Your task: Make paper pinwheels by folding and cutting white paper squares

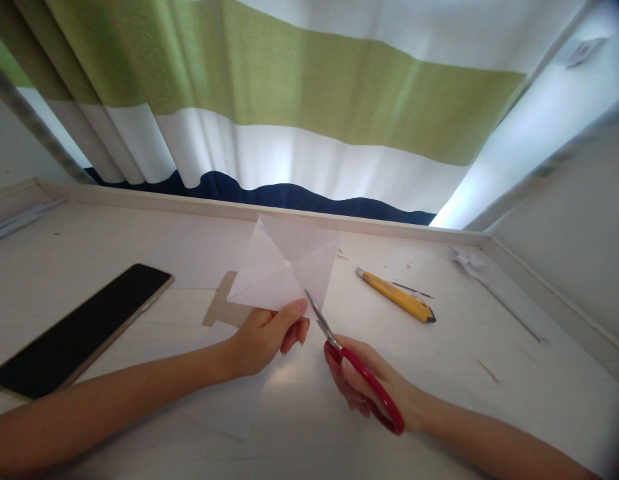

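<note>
A square of white paper [269,267] with diagonal creases meeting near its middle is held above the table. Pinching its near edge between thumb and fingers is my left hand [269,337]. Red-handled scissors [372,377] sit in my right hand [362,370], whose fingers are wrapped round the handles. The metal blades point up and to the left, at the paper's near right corner, close to my left thumb. The blades look nearly closed, and part of the paper lies beside them.
A yellow utility knife [396,293] lies right of the paper, near a thin dark stick [412,289]. A black smartphone [84,327] rests at left. Further right is a paper pinwheel [466,259] on a stick. White sheets [199,250] and a beige piece [220,300] lie beneath; a striped curtain [339,87] hangs behind.
</note>
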Demonstrator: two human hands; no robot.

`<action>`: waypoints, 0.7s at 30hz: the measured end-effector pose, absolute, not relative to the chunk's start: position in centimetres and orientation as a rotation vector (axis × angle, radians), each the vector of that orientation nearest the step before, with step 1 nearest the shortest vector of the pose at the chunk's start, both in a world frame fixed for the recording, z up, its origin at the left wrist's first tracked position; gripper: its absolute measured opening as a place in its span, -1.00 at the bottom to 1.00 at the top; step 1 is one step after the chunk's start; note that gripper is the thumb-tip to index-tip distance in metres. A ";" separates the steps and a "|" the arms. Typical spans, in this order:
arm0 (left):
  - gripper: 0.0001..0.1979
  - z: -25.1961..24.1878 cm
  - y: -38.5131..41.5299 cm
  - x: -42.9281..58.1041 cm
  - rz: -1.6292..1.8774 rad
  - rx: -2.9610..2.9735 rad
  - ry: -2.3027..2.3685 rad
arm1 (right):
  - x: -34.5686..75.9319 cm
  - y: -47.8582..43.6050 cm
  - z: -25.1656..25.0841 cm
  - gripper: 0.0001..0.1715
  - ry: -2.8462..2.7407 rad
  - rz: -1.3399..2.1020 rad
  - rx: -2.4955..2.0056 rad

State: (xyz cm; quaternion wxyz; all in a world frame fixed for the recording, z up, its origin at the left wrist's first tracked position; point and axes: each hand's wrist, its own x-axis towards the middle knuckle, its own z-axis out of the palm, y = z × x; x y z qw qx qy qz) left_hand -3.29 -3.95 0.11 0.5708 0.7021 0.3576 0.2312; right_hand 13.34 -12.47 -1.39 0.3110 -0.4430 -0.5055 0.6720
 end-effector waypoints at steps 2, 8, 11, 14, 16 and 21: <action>-0.52 0.1 -4.0 -3.3 0.526 1.667 0.838 | 13.3 -12.5 -1.3 -0.52 -1.344 1.769 -1.167; -0.53 0.2 -4.0 -3.4 0.462 1.685 0.827 | 13.2 -12.6 -1.5 -0.53 -1.331 1.768 -1.155; -0.54 0.3 -4.0 -3.4 0.453 1.681 0.823 | 13.1 -12.7 -1.5 -0.54 -1.335 1.770 -1.168; -0.54 0.2 -4.1 -3.4 0.445 1.694 0.799 | 13.1 -12.8 -1.4 -0.55 -1.350 1.758 -1.184; -0.54 0.2 -4.2 -3.4 0.442 1.699 0.785 | 13.1 -12.8 -1.4 -0.55 -1.353 1.754 -1.189; -0.54 0.1 -4.2 -3.4 0.443 1.701 0.792 | 13.0 -12.6 -1.5 -0.55 -1.355 1.743 -1.191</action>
